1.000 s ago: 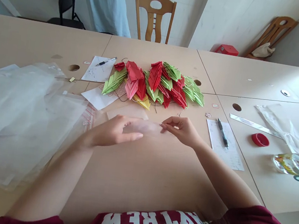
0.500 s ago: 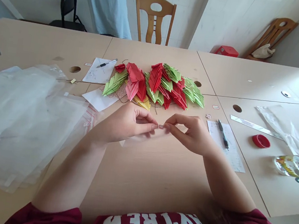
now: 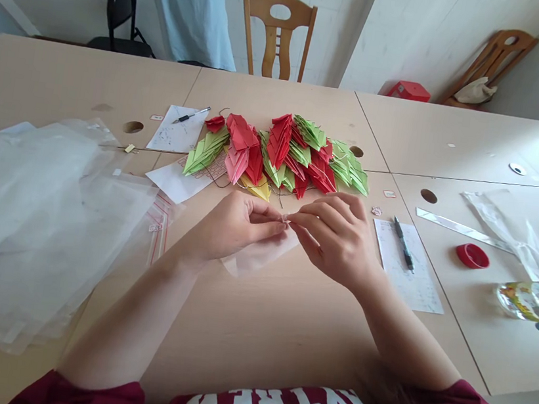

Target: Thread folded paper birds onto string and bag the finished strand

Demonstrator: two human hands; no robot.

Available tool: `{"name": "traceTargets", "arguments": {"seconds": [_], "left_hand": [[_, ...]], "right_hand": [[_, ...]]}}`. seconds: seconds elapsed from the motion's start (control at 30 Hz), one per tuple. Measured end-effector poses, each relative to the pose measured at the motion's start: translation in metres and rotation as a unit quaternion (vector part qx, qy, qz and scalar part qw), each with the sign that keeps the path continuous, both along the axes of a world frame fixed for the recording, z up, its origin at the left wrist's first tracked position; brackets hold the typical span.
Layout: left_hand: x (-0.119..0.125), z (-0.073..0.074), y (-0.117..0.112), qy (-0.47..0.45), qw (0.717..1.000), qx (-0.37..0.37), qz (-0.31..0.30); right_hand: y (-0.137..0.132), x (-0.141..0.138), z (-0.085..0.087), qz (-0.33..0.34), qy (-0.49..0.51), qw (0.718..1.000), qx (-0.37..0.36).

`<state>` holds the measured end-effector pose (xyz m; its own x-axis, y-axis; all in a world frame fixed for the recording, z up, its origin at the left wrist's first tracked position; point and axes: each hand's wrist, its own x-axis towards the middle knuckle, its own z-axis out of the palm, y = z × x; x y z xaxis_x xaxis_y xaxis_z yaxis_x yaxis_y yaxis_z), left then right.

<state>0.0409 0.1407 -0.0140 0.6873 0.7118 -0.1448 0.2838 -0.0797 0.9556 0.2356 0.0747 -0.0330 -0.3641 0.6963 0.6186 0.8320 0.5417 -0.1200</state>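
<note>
Above the table, my left hand [image 3: 246, 225] pinches the edge of a small translucent sheet [image 3: 258, 258] between thumb and fingertips. The sheet hangs below the fingers. Right at that pinch, my right hand [image 3: 337, 234] has its thumb and index fingertip closed together, the other fingers bent over. Whatever lies between the right fingertips is too small and hidden to make out. Just beyond both hands rests a pile of folded paper pieces [image 3: 280, 144] in red, green, pink and yellow, with dark strings among them.
Large translucent sheets [image 3: 48, 219] spread over the left side. A paper with a pen [image 3: 403, 245], a red tape ring [image 3: 472, 256], a clear strip [image 3: 464, 229] and a clear bottle [image 3: 535, 300] lie to the right. Across the table, a person in light blue [image 3: 188, 12] stands near a wooden chair [image 3: 278, 31].
My right hand has shifted left to meet the left fingertips and turned its back more upward. The small red-edged piece seen between the hands is now covered by fingers.
</note>
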Motion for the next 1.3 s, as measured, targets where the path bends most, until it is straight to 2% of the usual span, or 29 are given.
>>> {"name": "traceTargets", "arguments": {"seconds": [0.23, 0.37, 0.6, 0.8, 0.9, 1.0, 1.1, 1.17, 1.3], "left_hand": [[0.005, -0.005, -0.006, 0.008, 0.999, 0.036, 0.037], [0.007, -0.006, -0.007, 0.01, 0.999, 0.041, 0.034], [0.003, -0.004, -0.003, 0.025, 1.0, 0.005, -0.013], [0.001, 0.003, -0.003, 0.025, 0.999, -0.018, -0.022], [-0.001, 0.003, -0.002, 0.038, 0.998, -0.023, -0.036], [-0.004, 0.003, 0.0, 0.057, 0.998, -0.007, -0.04], [-0.007, 0.005, 0.002, 0.058, 0.997, 0.032, -0.035], [-0.009, 0.007, 0.003, 0.062, 0.996, 0.063, -0.032], [-0.009, 0.01, 0.003, 0.077, 0.99, 0.113, -0.021]], "right_hand": [[-0.002, -0.004, -0.007, -0.009, -0.021, 1.0, 0.013], [-0.001, -0.006, -0.01, -0.016, -0.012, 1.0, 0.014], [0.002, -0.004, 0.0, -0.012, 0.089, 0.995, -0.048], [0.001, -0.001, 0.002, -0.01, 0.175, 0.98, -0.098], [0.002, 0.004, 0.005, -0.041, 0.231, 0.966, -0.11], [0.004, 0.023, 0.011, -0.105, 0.267, 0.956, -0.062], [0.008, 0.062, 0.006, -0.164, 0.24, 0.956, -0.035], [0.013, 0.096, -0.009, -0.224, 0.191, 0.955, -0.023], [0.022, 0.162, -0.061, -0.304, 0.041, 0.951, -0.049]]}}
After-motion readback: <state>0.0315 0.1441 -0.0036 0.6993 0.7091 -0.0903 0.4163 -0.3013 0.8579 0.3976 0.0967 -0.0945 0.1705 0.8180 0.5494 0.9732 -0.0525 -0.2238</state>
